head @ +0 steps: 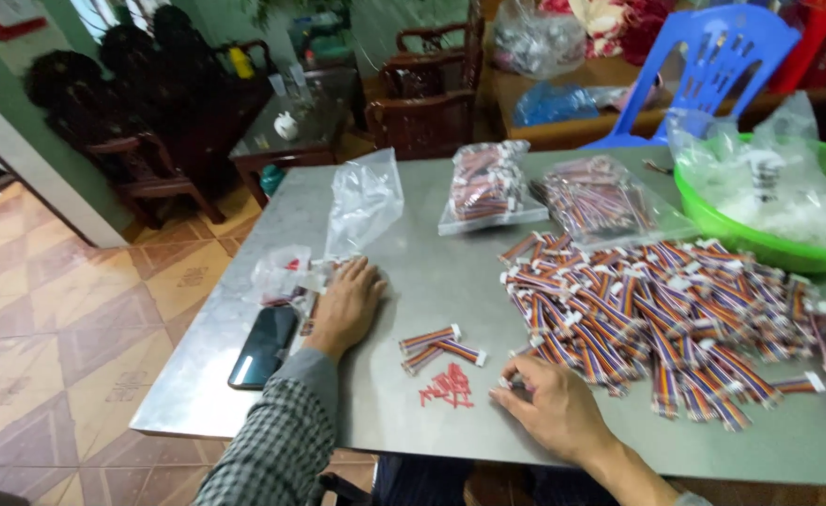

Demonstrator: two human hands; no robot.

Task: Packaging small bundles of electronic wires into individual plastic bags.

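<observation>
My left hand (349,303) lies flat, palm down, on the grey metal table (432,281), fingers near a small clear bag (282,274) and an upright clear plastic bag (364,199). My right hand (546,403) rests at the near edge of a big heap of short striped ribbon cables with white plugs (657,314), its fingertips pinching one cable end. Between the hands lie three loose cables (439,345) and a small pile of red twist ties (449,386).
A black phone (263,347) lies by the left wrist. Two clear packs of cables (488,183) (596,199) sit farther back. A green basin (760,239) with plastic bags stands at the right. Beyond the table are dark wooden chairs (427,108) and a blue plastic chair (713,56).
</observation>
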